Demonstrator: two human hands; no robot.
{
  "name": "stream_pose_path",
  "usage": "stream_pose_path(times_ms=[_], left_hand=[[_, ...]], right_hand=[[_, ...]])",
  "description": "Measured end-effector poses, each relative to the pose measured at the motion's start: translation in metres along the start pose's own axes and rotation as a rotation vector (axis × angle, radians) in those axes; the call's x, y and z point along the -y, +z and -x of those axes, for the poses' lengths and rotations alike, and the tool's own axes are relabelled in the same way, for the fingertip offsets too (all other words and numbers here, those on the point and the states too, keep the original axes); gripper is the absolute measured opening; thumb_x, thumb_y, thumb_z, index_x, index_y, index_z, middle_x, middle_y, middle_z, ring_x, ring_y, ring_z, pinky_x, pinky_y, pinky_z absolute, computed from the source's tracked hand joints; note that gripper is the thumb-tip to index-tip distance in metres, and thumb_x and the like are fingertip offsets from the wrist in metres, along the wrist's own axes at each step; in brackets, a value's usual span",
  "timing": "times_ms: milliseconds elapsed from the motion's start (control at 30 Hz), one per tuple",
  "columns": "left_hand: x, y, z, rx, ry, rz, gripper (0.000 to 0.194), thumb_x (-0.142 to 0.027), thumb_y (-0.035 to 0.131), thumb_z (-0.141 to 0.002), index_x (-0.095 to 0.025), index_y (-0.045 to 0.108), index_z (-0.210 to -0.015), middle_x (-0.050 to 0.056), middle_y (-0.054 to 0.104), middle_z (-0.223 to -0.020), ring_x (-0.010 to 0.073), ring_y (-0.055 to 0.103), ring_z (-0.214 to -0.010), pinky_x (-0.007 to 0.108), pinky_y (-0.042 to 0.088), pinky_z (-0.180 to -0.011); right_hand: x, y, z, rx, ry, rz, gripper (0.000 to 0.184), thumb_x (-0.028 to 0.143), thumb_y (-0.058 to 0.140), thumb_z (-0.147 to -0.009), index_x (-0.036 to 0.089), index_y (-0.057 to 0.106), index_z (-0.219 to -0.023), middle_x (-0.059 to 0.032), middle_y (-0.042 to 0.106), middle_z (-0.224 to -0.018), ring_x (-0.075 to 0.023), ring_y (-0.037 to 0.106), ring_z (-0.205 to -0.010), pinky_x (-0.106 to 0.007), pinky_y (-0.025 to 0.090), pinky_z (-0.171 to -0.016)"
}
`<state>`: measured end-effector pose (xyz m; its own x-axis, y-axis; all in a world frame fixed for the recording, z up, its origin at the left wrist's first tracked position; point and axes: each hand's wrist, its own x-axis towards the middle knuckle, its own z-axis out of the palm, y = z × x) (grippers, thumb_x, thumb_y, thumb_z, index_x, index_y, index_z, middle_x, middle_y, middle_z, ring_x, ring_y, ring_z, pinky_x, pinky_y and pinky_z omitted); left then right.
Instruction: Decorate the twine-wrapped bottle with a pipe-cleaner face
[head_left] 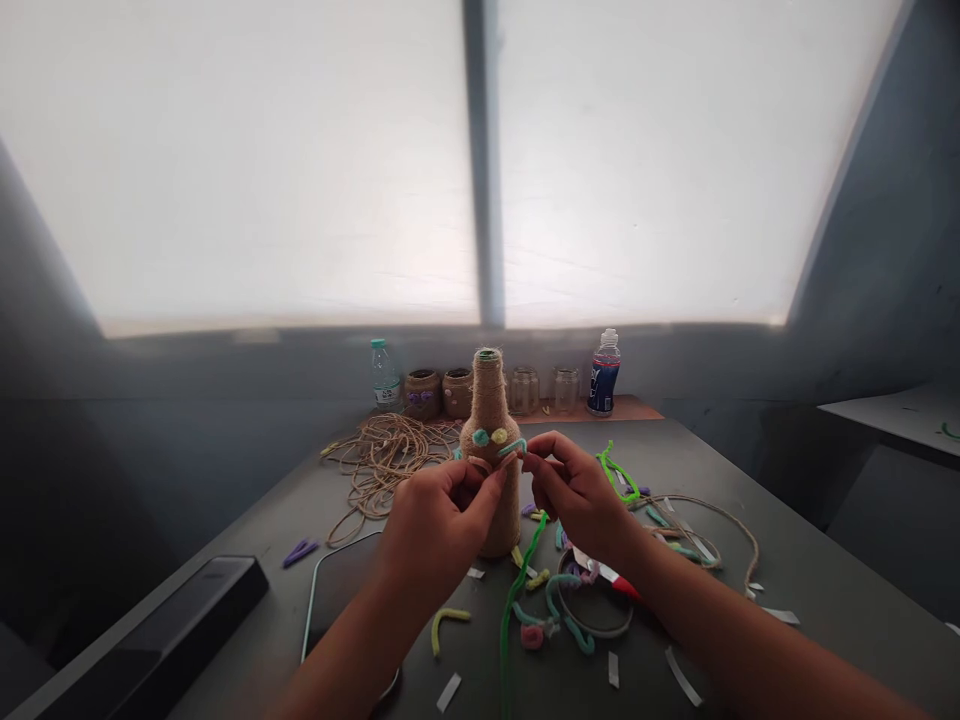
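Observation:
A bottle wrapped in jute twine stands upright at the table's middle, with small teal and yellow pipe-cleaner coils stuck on its shoulder. My left hand and my right hand are raised in front of it, both pinched on a thin teal pipe cleaner stretched between the fingertips. A long green pipe cleaner trails down from under my right hand toward the near edge.
Loose jute twine lies coiled at the left. Several cut pipe-cleaner pieces and white paper strips litter the table. A phone and a black box lie near left. Jars and two water bottles line the far edge.

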<state>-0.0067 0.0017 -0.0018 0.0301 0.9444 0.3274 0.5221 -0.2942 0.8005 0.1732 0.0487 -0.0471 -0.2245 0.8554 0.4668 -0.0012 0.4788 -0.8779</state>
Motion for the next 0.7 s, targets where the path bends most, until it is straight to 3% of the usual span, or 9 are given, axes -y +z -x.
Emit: stream_pose_path(times_ms=[333,533,700], left_hand=[[0.0030,0.0013,-0.0019,-0.018,0.001,-0.057,0.042,-0.059,0.064,-0.086,-0.020,0.078,-0.082,-0.001,0.062,-0.053,0.0160,0.053,-0.052,0.025,0.038,-0.050],[0.0068,0.0021,-0.0016,-0.013,0.024,-0.042,0.042,-0.060,0.062,-0.089,-0.022,0.077,-0.084,0.000,0.068,-0.059,0.0174,0.058,-0.055,0.026,0.041,-0.054],[0.0057,0.0019,-0.0015,-0.026,0.026,-0.045,0.041,-0.058,0.061,-0.089,-0.022,0.078,-0.084,-0.001,0.065,-0.053,0.0169,0.057,-0.050,0.027,0.042,-0.053]], right_hand=[[0.0010,0.0010,-0.0010,0.021,0.007,-0.017,0.026,0.046,0.056,-0.100,0.020,0.061,-0.098,0.0063,0.051,-0.058,-0.0107,0.046,-0.050,-0.022,0.040,-0.048],[0.0048,0.0035,0.0008,0.044,-0.021,-0.045,0.025,0.046,0.053,-0.101,0.021,0.058,-0.097,0.0017,0.058,-0.075,-0.0137,0.058,-0.063,-0.023,0.047,-0.051],[0.0025,0.0036,0.0008,0.020,-0.040,-0.018,0.024,0.044,0.055,-0.100,0.021,0.061,-0.100,0.0019,0.057,-0.076,-0.0120,0.054,-0.059,-0.023,0.046,-0.050]])
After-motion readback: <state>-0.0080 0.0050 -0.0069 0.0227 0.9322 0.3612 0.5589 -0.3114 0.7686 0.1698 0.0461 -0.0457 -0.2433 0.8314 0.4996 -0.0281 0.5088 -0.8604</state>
